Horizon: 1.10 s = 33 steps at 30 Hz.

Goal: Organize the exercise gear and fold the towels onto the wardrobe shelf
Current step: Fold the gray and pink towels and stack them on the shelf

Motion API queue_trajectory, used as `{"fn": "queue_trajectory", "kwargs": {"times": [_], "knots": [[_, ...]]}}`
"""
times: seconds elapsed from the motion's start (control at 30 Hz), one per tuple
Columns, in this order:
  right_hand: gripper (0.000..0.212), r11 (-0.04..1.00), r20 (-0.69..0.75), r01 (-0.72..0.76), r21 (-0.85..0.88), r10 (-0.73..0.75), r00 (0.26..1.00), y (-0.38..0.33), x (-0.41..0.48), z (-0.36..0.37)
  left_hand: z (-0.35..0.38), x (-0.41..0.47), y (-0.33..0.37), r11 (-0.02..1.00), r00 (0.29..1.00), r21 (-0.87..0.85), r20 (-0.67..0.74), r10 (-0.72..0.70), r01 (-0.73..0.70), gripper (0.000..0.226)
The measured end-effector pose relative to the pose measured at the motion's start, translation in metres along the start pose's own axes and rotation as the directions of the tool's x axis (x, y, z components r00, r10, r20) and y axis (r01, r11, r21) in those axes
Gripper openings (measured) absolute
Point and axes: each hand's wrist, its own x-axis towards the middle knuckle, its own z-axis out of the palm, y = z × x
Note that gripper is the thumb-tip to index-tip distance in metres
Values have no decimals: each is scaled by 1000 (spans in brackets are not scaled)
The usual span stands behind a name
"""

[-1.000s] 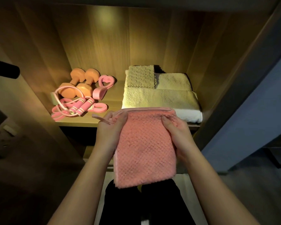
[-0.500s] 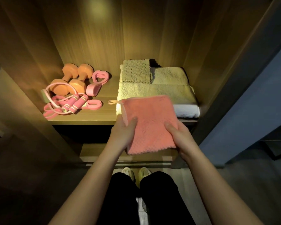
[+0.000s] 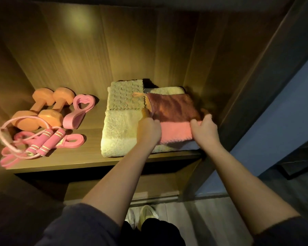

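Towel position is the main change I see: half a second ago the pink towel (image 3: 174,121) was held out in front of the shelf (image 3: 89,157), its near half hanging over the edge. Now it lies flat on the right part of the cream towel stack (image 3: 121,134), just beside the small waffle cloth (image 3: 125,96). Its hanging loop (image 3: 138,94) trails onto that cloth. Both arms are stretched farther into the wardrobe than before.

My left hand (image 3: 149,128) is at the towel's left edge with its fingers curled in tight against the fabric. I see mostly knuckles, so I cannot tell how deep the grip goes. My right hand (image 3: 204,129) holds the near right corner, thumb lying on top and fingers (image 3: 208,116) hooked round the right edge. Neither hand is spread.

On the left of the shelf the gear sits as it did: two orange dumbbells (image 3: 43,107), the heart-shaped grip (image 3: 80,110), the skipping rope (image 3: 46,141) and a pink band (image 3: 73,142) under its handles.
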Motion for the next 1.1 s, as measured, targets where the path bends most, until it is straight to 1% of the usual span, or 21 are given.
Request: {"fn": "queue_trajectory", "kwargs": {"times": [0.03, 0.07, 0.1, 0.17, 0.23, 0.3, 0.33, 0.4, 0.47, 0.5, 0.53, 0.63, 0.7, 0.77, 0.83, 0.87, 0.9, 0.93, 1.0, 1.03, 1.1], "knots": [[36, 999, 16, -7, -49, 8, 1000, -1, 6, 0, 6, 7, 0, 999, 999, -19, 14, -35, 36, 11], [32, 993, 33, 0, -115, 4, 999, 0, 11, 0, 12, 14, -1, 997, 997, -22, 42, -71, 72, 19], [23, 981, 52, 6, -191, 4, 999, 3, 14, 0, 17, 18, -3, 994, 990, 12, 85, -109, 109, 25], [22, 930, 82, -11, -367, 44, 996, 8, 16, 4, 24, 24, -5, 981, 972, 134, 175, -160, 137, 32], [26, 860, 77, -29, -510, 80, 994, 12, 15, 10, 27, 29, -6, 964, 961, 249, 233, -150, 91, 33], [25, 816, 45, -31, -577, 70, 996, 13, 14, 15, 25, 33, -4, 929, 955, 367, 256, -150, 47, 28], [23, 803, 32, -28, -595, 59, 998, 13, 13, 16, 23, 35, -4, 924, 961, 378, 230, -152, 56, 24], [23, 795, 16, -20, -607, 37, 999, 13, 12, 16, 20, 37, -7, 956, 972, 270, 167, -167, 118, 24], [22, 816, 11, -8, -579, 17, 1000, 14, 12, 13, 17, 34, -10, 973, 973, 164, 141, -183, 159, 13], [21, 836, 8, 2, -549, 3, 1000, 15, 12, 11, 18, 33, -12, 976, 974, 146, 139, -180, 160, 14], [20, 858, -1, 15, -514, -18, 1000, 15, 12, 9, 19, 31, -13, 982, 979, 121, 128, -160, 145, 15], [18, 913, -102, 54, -405, -103, 989, 17, 10, 8, 23, 26, -15, 998, 999, 56, 53, 12, -15, 11], [17, 933, -142, 44, -357, -100, 985, 19, 8, 9, 24, 24, -16, 997, 998, 41, 36, 57, -59, 13], [18, 918, -95, 40, -395, -84, 992, 21, 6, 11, 21, 23, -12, 994, 999, 109, 40, 10, -14, 22], [20, 890, -62, 82, -449, -123, 990, 23, 1, 12, 17, 21, -12, 939, 999, 345, 48, -16, -1, 50], [22, 868, -69, 122, -481, -176, 982, 22, -1, 12, 16, 19, -14, 880, 997, 473, 71, 15, -47, 65], [25, 837, -79, 174, -518, -250, 965, 21, -4, 12, 16, 16, -18, 838, 992, 533, 100, 76, -118, 72], [27, 800, -77, 230, -554, -324, 943, 18, -6, 13, 16, 13, -20, 820, 980, 541, 149, 129, -190, 70], [28, 736, 14, 322, -596, -392, 920, 10, -1, 15, 16, 9, -25, 793, 940, 524, 290, 179, -312, 56], [30, 717, 114, 354, -601, -361, 926, 4, 5, 17, 18, 10, -26, 768, 920, 535, 351, 176, -351, 51], [38, 667, 360, 389, -635, -190, 913, -5, 22, 23, 21, 15, -26, 723, 892, 565, 424, 158, -397, 50]]}}
